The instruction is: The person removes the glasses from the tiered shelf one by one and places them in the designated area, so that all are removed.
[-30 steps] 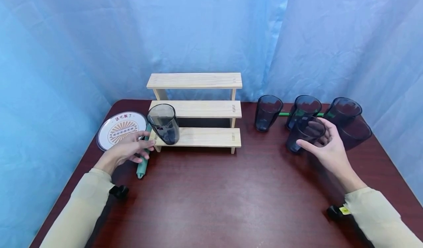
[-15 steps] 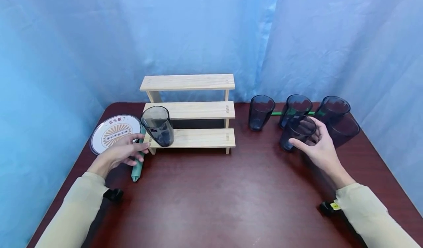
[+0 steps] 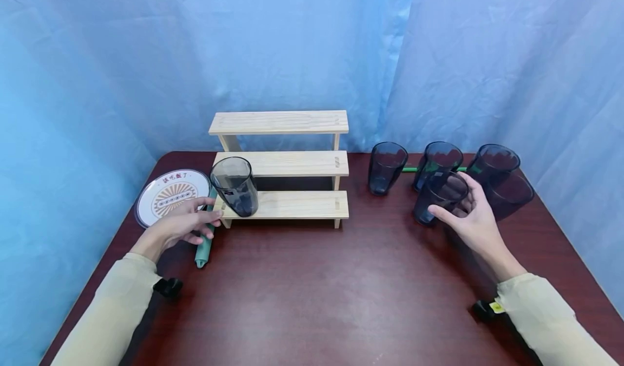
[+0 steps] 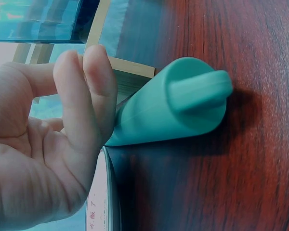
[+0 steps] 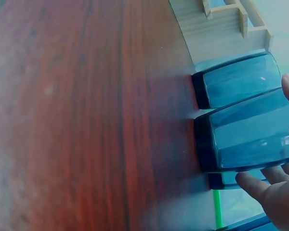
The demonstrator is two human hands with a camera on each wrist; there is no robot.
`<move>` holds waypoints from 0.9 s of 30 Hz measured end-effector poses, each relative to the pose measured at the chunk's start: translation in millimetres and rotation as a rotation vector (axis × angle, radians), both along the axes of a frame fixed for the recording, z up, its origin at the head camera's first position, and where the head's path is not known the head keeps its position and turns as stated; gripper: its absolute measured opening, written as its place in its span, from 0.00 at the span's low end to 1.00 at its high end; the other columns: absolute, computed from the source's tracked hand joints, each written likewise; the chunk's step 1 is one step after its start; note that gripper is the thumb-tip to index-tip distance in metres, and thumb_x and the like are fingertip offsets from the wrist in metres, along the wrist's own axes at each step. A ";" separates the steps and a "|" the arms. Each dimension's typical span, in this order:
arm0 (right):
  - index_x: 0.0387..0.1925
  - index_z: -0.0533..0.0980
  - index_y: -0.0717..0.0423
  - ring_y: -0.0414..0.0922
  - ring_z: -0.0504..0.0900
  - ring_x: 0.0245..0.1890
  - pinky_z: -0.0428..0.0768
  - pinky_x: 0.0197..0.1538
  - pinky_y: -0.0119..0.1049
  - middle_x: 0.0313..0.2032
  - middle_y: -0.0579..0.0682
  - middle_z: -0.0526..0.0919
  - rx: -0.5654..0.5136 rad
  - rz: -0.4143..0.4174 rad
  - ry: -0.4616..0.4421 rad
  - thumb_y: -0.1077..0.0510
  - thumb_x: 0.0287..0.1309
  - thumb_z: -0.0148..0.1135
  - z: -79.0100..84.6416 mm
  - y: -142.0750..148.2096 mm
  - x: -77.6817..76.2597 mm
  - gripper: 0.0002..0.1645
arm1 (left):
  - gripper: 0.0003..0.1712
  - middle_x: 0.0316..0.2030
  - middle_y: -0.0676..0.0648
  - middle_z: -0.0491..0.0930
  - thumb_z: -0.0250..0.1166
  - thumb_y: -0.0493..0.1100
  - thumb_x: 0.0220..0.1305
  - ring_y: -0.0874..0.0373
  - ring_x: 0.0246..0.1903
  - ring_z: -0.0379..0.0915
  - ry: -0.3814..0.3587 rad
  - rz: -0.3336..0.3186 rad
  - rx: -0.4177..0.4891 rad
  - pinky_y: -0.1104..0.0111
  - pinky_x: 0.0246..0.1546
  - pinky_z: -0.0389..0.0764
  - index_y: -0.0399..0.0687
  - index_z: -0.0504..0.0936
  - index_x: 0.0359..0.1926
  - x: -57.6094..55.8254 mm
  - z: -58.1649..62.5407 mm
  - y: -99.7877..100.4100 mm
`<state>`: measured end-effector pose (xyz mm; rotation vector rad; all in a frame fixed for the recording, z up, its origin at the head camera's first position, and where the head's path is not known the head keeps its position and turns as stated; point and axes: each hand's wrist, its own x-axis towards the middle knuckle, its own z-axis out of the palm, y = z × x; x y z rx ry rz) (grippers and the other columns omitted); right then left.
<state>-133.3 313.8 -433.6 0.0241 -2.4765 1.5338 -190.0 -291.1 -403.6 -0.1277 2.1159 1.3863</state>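
In the head view, my right hand [image 3: 473, 214] holds a dark smoked drinking glass [image 3: 437, 201] near the table's right side, with thumb and fingers on opposite sides. That glass [image 5: 250, 132] stands upright on the table in the right wrist view. My left hand [image 3: 180, 224] hovers with loose fingers by the left end of a three-step wooden shelf [image 3: 302, 206]. Another smoked glass [image 3: 239, 190] stands on the lowest step, just beyond those fingertips. Whether they touch the shelf, I cannot tell. Below the left hand lies a teal cylinder [image 4: 171, 106] with a tab at its end.
More smoked glasses, among them a separate glass [image 3: 385, 171] nearest the shelf, stand at the back right. A thin green rod [image 3: 409, 169] lies behind them. The printed plate [image 3: 151, 198] rests at the left. Blue curtains [image 3: 292, 41] hang behind the dark red table [image 3: 312, 290].
The head view has shifted slightly, so everything appears a little further left than a second ago. Both hands and the glasses keep their places relative to the table.
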 end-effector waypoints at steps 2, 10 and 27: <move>0.80 0.46 0.42 0.44 0.67 0.68 0.73 0.53 0.17 0.74 0.54 0.60 0.001 0.011 0.013 0.63 0.58 0.74 6.8 0.1 0.5 0.60 | 0.44 0.50 0.37 0.77 0.63 0.53 0.73 0.56 0.30 0.81 0.001 -0.001 0.009 0.66 0.28 0.86 0.40 0.50 0.75 -0.4 -0.9 0.5; 0.78 0.56 0.48 0.43 0.60 0.74 0.60 0.71 0.27 0.74 0.52 0.62 0.144 0.024 0.319 0.72 0.45 0.79 47.4 -18.2 2.2 0.62 | 0.44 0.49 0.37 0.77 0.63 0.52 0.73 0.56 0.30 0.80 0.004 -0.004 -0.002 0.66 0.27 0.86 0.39 0.49 0.75 1.5 0.9 1.0; 0.79 0.54 0.54 0.50 0.60 0.75 0.62 0.74 0.44 0.74 0.55 0.62 -0.050 0.378 0.447 0.83 0.41 0.74 83.7 -133.0 -18.6 0.66 | 0.43 0.51 0.35 0.77 0.63 0.52 0.73 0.56 0.29 0.81 -0.002 -0.010 -0.003 0.67 0.28 0.86 0.40 0.51 0.76 -0.3 2.6 -0.2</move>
